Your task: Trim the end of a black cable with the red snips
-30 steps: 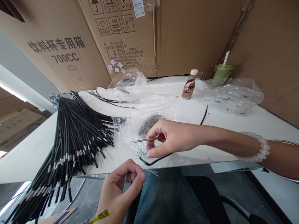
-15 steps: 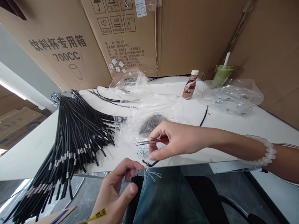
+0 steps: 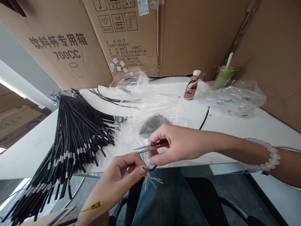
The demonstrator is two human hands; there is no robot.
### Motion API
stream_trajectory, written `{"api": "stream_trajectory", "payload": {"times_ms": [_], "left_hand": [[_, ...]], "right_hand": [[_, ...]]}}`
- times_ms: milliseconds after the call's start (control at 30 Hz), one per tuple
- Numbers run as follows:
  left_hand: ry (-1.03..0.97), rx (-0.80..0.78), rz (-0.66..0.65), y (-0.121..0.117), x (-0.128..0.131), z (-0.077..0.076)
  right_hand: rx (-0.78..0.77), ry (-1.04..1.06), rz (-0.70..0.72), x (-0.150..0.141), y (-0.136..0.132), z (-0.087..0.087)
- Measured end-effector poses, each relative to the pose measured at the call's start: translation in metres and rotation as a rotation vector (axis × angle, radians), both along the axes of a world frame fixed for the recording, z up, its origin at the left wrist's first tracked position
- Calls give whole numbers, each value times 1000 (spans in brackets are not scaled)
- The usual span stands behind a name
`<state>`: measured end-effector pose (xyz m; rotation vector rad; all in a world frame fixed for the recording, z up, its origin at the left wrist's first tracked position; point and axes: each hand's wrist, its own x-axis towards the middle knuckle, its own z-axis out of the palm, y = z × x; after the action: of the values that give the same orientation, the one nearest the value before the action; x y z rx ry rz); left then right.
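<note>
The right hand [image 3: 178,142] grips red-handled snips [image 3: 150,146] over the desk [image 3: 235,125] edge. The left hand [image 3: 122,175] pinches the frayed end of a black cable [image 3: 150,169] with closed fingers just below them.

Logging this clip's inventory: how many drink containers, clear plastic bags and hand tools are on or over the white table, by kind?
Drink containers: 2, the brown coffee bottle and the green cup with a straw.
Clear plastic bags: 3, back, middle and right.
Hand tools: 1, the red-handled metal snips in the right hand.
Total: 6.
</note>
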<state>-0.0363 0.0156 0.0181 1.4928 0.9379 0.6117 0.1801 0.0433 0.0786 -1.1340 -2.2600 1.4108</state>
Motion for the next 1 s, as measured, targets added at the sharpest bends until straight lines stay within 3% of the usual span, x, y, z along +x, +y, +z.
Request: {"api": "stream_trajectory", "payload": {"times_ms": [133,233,300,400,467,567,667,867,1000], "left_hand": [[0,-62,-58,-2,-2,2],[-59,-96,-41,-2,-2,1],[-113,-106,-37,-1,-2,-1],[-219,-149,-38,0,1,-5],[-268,-190,-20,0,4,-7],[-306,-254,45,-4,8,-6],[-328,-284,64,-7,9,-7],[-335,-235,-95,4,6,-14],[-283,-235,-162,13,6,-14]], "right_hand": [[7,52,-9,2,-2,-2],[-11,220,-114,4,-12,-17],[-13,440,-316,3,-26,-35],[87,778,-747,-7,-53,-72],[116,833,-842,-19,-70,-94],[219,816,-845,-39,-88,-112],[352,871,-814,-52,-91,-113],[452,919,-730,-50,-80,-115],[428,928,-663,-44,-74,-117]]}}
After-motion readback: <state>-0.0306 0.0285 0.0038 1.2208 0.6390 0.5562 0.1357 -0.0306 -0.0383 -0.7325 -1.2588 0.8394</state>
